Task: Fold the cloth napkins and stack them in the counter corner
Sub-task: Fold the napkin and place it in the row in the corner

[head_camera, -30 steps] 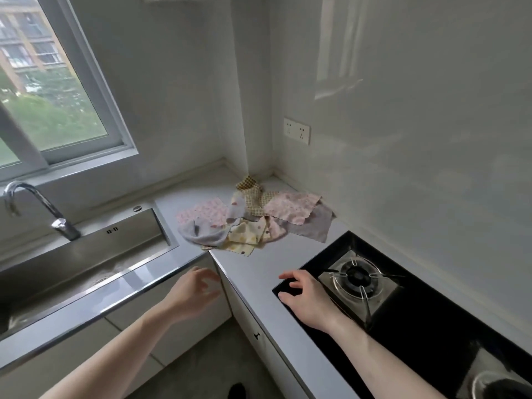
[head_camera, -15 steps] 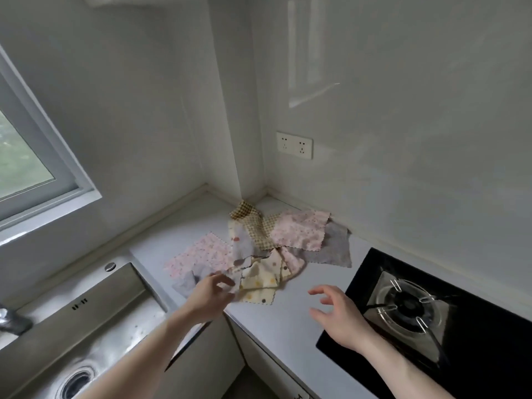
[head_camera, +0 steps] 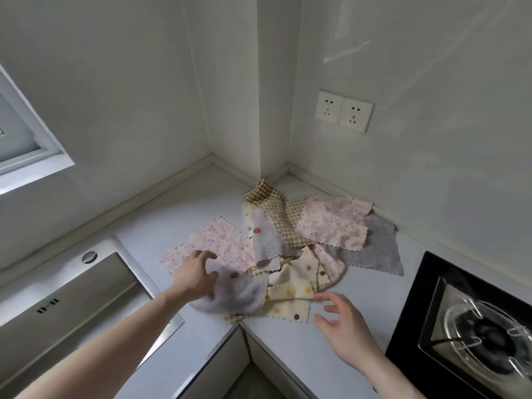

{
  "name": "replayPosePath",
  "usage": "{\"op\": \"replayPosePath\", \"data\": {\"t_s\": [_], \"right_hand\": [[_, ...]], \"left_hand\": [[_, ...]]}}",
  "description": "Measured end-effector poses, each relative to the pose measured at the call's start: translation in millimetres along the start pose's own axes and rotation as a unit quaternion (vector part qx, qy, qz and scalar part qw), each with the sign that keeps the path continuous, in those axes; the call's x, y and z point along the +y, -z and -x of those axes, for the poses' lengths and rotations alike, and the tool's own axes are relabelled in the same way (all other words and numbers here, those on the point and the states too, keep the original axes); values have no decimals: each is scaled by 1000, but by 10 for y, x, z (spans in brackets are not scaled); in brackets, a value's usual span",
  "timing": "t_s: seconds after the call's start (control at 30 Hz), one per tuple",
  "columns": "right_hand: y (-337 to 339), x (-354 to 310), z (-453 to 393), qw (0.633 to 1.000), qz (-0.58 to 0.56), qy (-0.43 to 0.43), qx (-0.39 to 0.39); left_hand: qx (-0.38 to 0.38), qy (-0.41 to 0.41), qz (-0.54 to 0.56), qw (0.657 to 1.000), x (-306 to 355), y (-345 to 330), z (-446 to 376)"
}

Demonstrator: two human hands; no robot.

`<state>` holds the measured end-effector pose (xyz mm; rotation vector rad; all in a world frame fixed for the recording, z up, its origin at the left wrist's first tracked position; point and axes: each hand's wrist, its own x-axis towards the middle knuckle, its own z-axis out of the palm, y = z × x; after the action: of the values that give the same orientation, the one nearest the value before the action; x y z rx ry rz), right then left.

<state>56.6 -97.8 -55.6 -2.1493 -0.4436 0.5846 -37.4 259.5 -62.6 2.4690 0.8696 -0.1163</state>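
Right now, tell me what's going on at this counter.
A person is starting on a loose heap of cloth napkins spread over the counter corner, between the sink and the stove. The left hand rests curled fingers on a bunched grey napkin. The right hand hovers open beside a polka-dot napkin. Nothing is folded or stacked yet.
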Motion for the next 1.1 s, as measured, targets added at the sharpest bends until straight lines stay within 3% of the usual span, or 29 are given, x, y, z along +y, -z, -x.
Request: {"op": "replayPosePath", "data": {"t_s": [0.1, 0.27, 0.4, 0.63, 0.8, 0.97, 1.1], "right_hand": [[-280, 183, -257, 1000, 9, 19, 19], [-731, 622, -504, 993, 45, 93, 50], [-965, 839, -536, 958, 142, 188, 165], [-1025, 955, -545, 936, 150, 248, 200], [-1062, 941, -527, 929, 179, 250, 205], [-1099, 946, -149, 938, 182, 186, 231], [-1113, 1043, 407, 953, 137, 142, 228]], "left_hand": [[43, -6, -22, 999, -246, -287, -201], [155, -85, -48, 983, -592, -814, -211], [233, -104, -9, 967, -626, -948, -241], [315, -185, 1, 931, -730, -1045, -315], [345, -193, 78, 915, -699, -1002, -282], [340, -173, 185, 905, -647, -888, 72], [365, -259, 176, 877, -500, -557, 540]]}}
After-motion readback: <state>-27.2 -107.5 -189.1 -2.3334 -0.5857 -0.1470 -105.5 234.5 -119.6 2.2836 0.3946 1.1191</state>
